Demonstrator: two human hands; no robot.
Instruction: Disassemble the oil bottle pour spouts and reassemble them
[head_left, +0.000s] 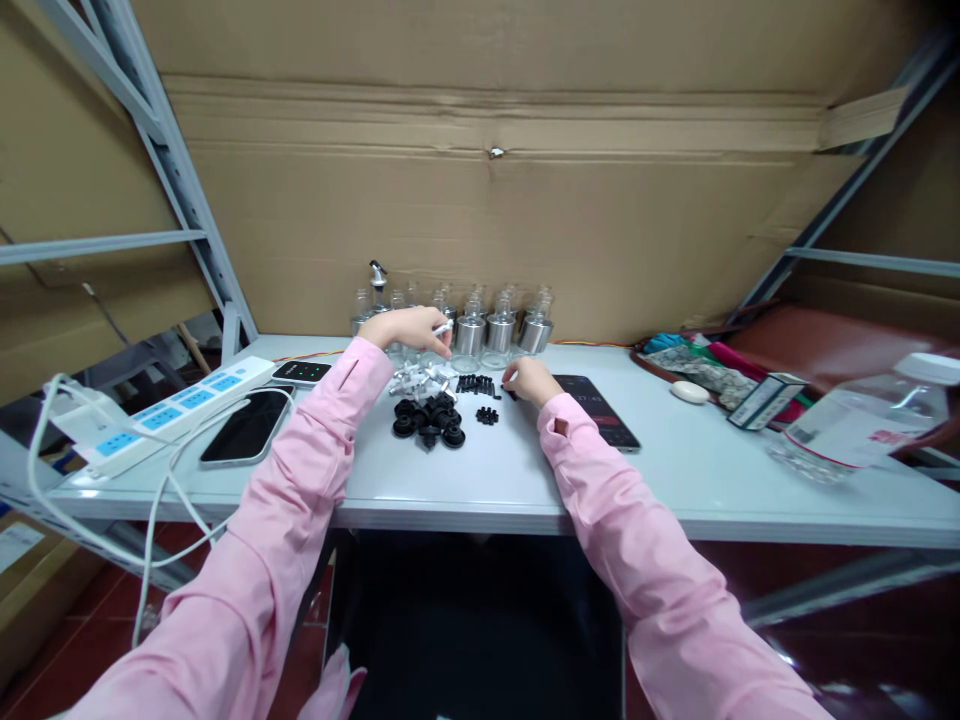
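Note:
My left hand point(412, 328) is closed on a small whitish-silver piece point(444, 328), above a pile of silvery and clear parts point(424, 380). Its exact kind is too small to tell. To the right, my right hand point(531, 382) is low over the table, fingers pinched together beside a row of small black tubes point(476, 384). A bit of black shows under its fingertips, but I cannot make out what it is. Black round stoppers point(429, 418) lie heaped in front, near a cluster of tiny black pieces point(487, 416). Behind stand several glass bottles with metal sleeves point(470, 335), one topped with a pourer point(378, 273).
A phone point(249, 427), a power strip point(180, 410) with white cables and a small black device point(301, 371) are at left. A dark phone point(600, 412) lies by my right wrist. Farther right are a small box point(766, 402), a plastic bottle point(862, 420) and a brown bag point(832, 345).

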